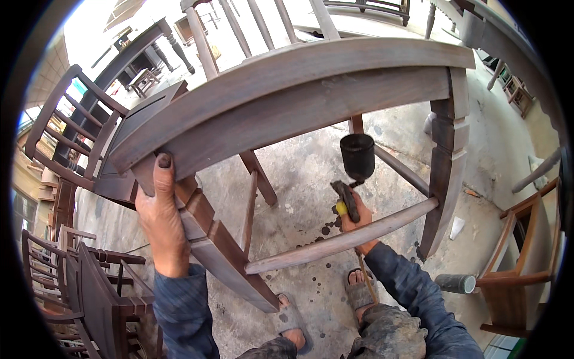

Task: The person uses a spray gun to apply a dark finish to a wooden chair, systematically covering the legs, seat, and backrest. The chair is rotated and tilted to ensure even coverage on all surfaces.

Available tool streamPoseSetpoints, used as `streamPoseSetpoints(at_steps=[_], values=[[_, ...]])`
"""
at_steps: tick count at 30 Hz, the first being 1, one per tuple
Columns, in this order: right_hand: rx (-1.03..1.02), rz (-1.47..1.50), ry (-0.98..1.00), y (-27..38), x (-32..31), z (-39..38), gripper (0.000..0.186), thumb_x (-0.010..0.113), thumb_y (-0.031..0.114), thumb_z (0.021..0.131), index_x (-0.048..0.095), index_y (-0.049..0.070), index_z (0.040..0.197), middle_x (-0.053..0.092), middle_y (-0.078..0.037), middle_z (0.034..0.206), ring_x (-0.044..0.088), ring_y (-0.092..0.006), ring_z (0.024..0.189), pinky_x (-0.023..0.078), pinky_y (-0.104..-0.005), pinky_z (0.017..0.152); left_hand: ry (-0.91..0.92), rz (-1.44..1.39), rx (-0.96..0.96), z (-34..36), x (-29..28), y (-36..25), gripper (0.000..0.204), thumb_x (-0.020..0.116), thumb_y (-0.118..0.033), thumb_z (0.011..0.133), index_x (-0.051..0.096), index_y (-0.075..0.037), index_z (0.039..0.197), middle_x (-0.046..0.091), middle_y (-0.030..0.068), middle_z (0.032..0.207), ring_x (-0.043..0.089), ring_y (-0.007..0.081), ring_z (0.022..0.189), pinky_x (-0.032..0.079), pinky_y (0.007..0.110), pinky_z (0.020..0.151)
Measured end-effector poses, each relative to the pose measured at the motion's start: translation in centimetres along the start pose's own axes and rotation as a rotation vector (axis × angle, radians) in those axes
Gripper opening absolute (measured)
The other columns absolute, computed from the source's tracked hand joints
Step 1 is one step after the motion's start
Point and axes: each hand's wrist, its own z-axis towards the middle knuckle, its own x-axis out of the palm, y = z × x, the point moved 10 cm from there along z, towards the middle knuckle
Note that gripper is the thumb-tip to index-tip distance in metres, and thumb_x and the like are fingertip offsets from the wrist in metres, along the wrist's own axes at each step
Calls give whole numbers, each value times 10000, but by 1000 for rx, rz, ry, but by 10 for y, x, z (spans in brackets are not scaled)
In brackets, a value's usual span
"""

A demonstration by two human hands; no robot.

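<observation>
A dark wooden chair point(299, 110) stands in front of me, its seat edge and front legs facing me and its slatted back at the far side. Round the top of its left front leg, my left hand point(160, 224) is closed, thumb up against the seat corner. Beneath the seat, behind the front stretcher point(341, 239), my right hand point(359, 220) grips a spray gun point(345, 202) with a dark, open-topped cup point(357, 157). A thin hose point(366, 275) runs down from it. The gun's trigger is hidden by my fingers.
Another dark chair point(89, 128) stands close on the left, with more stacked chairs point(98, 293) below it. A grey can point(455, 283) lies on the stained concrete floor point(317, 287) at right, beside a brown wooden frame point(517, 263). A long table point(131, 48) is farther back.
</observation>
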Motion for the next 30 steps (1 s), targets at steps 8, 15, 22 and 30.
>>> streamPoseSetpoints(at_steps=[8,15,22,30], values=[[-60,71,-233,39,-34,54,482,625,70,895,539,-4,1363,691,-185,932,662,-212,813,514,-313,749,34,-124,-33,-20,5,-5,703,726,-501,902,555,71,1274,630,128,1188,603,186,1062,459,308,970],[-61,-13,-259,62,-57,75,462,658,129,939,541,-23,1359,701,-174,997,660,-190,876,516,-316,785,35,-111,-17,-17,1,1,723,732,-509,895,545,72,1283,626,142,1190,601,195,1068,459,313,974],[-2,159,-145,54,-43,70,464,638,90,914,548,-14,1358,699,-136,1018,640,-162,890,505,-295,792,26,-178,-47,-20,5,-1,733,751,-507,882,544,72,1280,631,151,1171,606,191,1063,456,312,980],[-49,51,-173,62,-52,78,413,633,80,925,567,-18,1320,698,-156,1024,658,-190,906,507,-309,810,19,-180,-38,-21,5,-1,710,750,-494,889,546,63,1279,626,133,1189,605,191,1059,455,313,981]])
